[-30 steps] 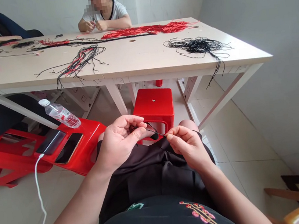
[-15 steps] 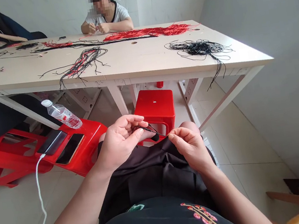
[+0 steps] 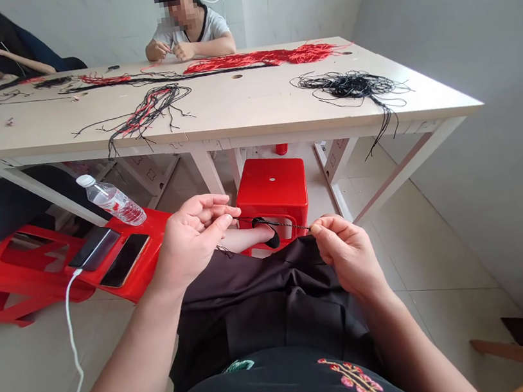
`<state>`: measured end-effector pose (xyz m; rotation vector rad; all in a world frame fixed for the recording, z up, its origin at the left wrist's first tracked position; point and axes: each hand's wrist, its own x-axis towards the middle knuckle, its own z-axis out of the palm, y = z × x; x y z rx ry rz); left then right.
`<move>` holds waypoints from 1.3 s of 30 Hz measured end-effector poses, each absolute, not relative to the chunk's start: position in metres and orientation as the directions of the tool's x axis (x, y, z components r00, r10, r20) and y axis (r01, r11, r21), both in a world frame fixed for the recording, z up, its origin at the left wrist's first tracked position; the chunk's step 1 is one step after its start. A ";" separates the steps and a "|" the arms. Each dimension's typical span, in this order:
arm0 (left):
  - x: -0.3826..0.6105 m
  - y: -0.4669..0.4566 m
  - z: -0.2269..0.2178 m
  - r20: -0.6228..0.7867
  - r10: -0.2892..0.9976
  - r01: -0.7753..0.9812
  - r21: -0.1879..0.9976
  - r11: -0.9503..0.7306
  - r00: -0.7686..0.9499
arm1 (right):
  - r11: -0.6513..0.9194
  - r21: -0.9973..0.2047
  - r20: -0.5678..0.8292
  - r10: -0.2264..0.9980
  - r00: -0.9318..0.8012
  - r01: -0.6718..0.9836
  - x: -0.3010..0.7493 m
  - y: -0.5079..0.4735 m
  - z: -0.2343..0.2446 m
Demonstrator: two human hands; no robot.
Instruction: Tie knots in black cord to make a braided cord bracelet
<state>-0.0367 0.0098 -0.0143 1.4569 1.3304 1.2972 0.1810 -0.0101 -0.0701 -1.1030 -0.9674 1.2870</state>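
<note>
A thin black braided cord [image 3: 277,223] runs nearly straight between my two hands, above my lap. My left hand [image 3: 193,231] pinches its left end between thumb and fingers, and loose black ends dangle just below that hand. My right hand [image 3: 346,245] grips the other end between thumb and forefinger, the remaining fingers curled in. Part of the cord inside each hand is hidden by the fingers.
Ahead is a long pale table [image 3: 259,109] with a black cord tangle [image 3: 353,86], a black-and-red cord bundle [image 3: 147,111] and red cords [image 3: 266,58]. Two people sit beyond. Left, a red stool [image 3: 153,221] bears a bottle [image 3: 116,203], a phone [image 3: 124,260] and a power bank [image 3: 92,249].
My hands have moved apart, the left one leftward and the right one rightward, so a longer stretch of cord shows between them. The view has shifted slightly.
</note>
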 end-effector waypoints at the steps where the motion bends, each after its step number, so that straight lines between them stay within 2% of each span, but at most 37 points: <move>1: -0.038 0.011 -0.014 0.176 0.982 0.204 0.966 -0.159 -0.066 | -0.042 -0.971 -0.059 0.996 0.067 -0.234 0.182 -0.010 -0.070; 11: -0.052 0.016 -0.008 0.169 0.975 0.184 0.973 -0.141 -0.143 | -0.085 -0.955 -0.110 0.991 0.073 -0.284 0.187 -0.006 -0.071; 14: -0.055 0.017 -0.010 0.180 0.971 0.237 0.962 -0.139 -0.161 | -0.096 -0.950 -0.114 0.992 0.044 -0.298 0.186 -0.006 -0.070; 16: -0.056 0.017 -0.012 0.161 0.981 0.321 0.940 -0.119 -0.108 | -0.107 -0.945 -0.121 0.992 0.024 -0.308 0.185 -0.007 -0.069; 19: -0.051 0.016 -0.015 0.045 0.998 0.424 0.904 -0.064 0.054 | -0.121 -0.941 -0.125 0.992 -0.005 -0.316 0.182 -0.008 -0.066; 21: -0.043 0.014 -0.016 -0.037 0.987 0.427 0.904 -0.034 0.157 | -0.126 -0.940 -0.121 0.992 -0.034 -0.318 0.180 -0.009 -0.064; 24: -0.026 0.008 -0.019 -0.087 0.942 0.351 0.936 -0.034 0.324 | -0.130 -0.940 -0.110 0.991 -0.079 -0.317 0.176 -0.011 -0.062; 27: -0.011 0.004 -0.019 -0.072 0.917 0.266 0.963 -0.038 0.393 | -0.125 -0.942 -0.097 0.990 -0.102 -0.313 0.173 -0.014 -0.061; 30: -0.004 0.001 -0.015 -0.021 0.946 0.233 0.971 -0.058 0.323 | -0.104 -0.950 -0.073 0.991 -0.112 -0.294 0.171 -0.016 -0.060; 35: -0.005 -0.002 -0.006 0.105 0.969 0.301 0.938 -0.171 0.222 | -0.052 -0.974 -0.025 0.992 -0.123 -0.221 0.171 -0.019 -0.056; 39: -0.004 -0.006 -0.007 0.097 0.949 0.328 0.924 -0.198 0.301 | -0.044 -0.983 -0.019 0.989 -0.143 -0.178 0.169 -0.020 -0.054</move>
